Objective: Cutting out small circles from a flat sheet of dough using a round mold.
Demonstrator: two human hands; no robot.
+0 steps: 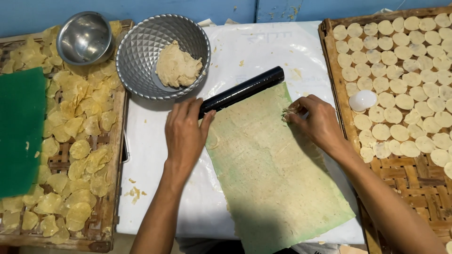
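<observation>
Dough sheet: the thin greenish-yellow rolled dough sheet (273, 174) lies flat on the white plastic-covered table (155, 188), running from the top middle down toward the near edge; its surface is speckled and slightly uneven, with clean straight sides.
Right tray: the woven bamboo tray (405, 183) at the right carries many pale dough rounds (414, 70) set close together over its upper part, with its near part bare; by this, a good deal of cutting looks done.
Left tray: the woven tray (110, 155) at the left holds a heap of curled yellow chips (80, 131), with a green mat (19, 131) over its left side.
Patterned bowl: the grey faceted bowl (141, 51) holds a lump of unrolled dough (178, 66), so I judge that more rolling is left.
Steel bowl: a small shiny bowl (85, 37) sits on the left tray's far corner.
Rolling pin: the black rolling pin (242, 90) lies at a slant across the sheet's far edge.
Left hand: the left hand (186, 134) lies fingers flat on the pin's near end, pressing rather than clasping.
Right hand: the right hand (318, 122) pinches the sheet's ragged far right corner between fingertips.
White cutter: a small round white cup (363, 99) rests among the rounds.
</observation>
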